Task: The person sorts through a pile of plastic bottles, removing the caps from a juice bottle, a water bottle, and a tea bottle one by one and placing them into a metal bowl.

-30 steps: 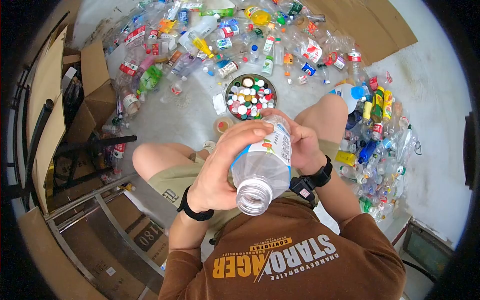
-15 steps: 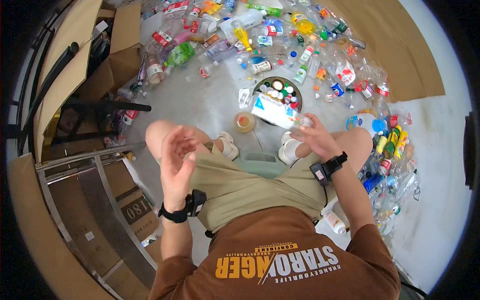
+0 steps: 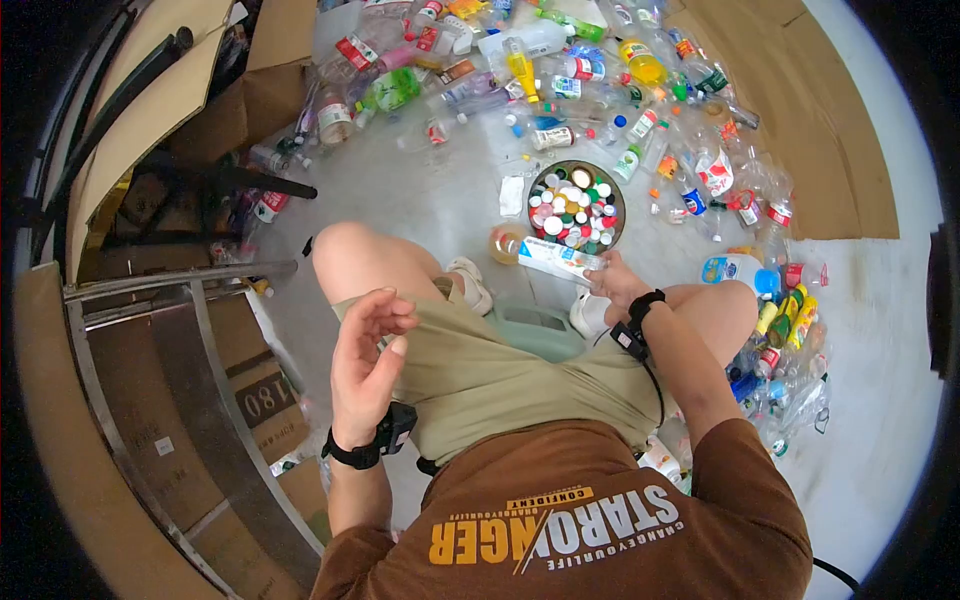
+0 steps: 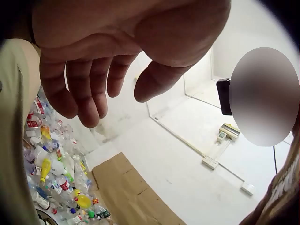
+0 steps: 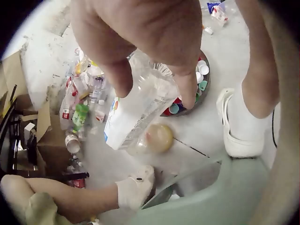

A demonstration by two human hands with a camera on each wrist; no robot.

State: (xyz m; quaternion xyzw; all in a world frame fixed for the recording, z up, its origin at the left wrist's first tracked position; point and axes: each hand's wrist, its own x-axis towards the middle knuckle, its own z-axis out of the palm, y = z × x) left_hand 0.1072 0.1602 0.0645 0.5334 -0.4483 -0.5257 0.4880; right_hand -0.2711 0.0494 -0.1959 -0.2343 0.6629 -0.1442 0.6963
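Observation:
The right hand point(image 3: 621, 284) grips one end of a clear bottle with a white and blue label point(image 3: 556, 259), held out over the floor by the round tray of caps point(image 3: 537, 222). In the right wrist view, thumb and fingers pinch the clear bottle point(image 5: 140, 101); its label side points down and left. A round, pale yellowish item point(image 3: 506, 243) lies beside the labelled bottle's far end. The left hand point(image 3: 366, 365) hovers over the thigh, fingers loosely bent and holding nothing; the left wrist view shows the left hand point(image 4: 122, 42) with its fingers apart.
Many plastic bottles point(image 3: 587, 68) lie in a wide arc beyond the tray and down the right side. A pale green plastic piece point(image 3: 535, 330) sits between the feet. Cardboard boxes point(image 3: 245, 100) and a metal frame point(image 3: 190, 275) stand at left; flat cardboard point(image 3: 830, 130) lies at upper right.
The two hands, earlier together around the bottle, have parted. The left hand let go and moved left; the right hand carried the bottle outward, beside the cap tray. The camera view has shifted.

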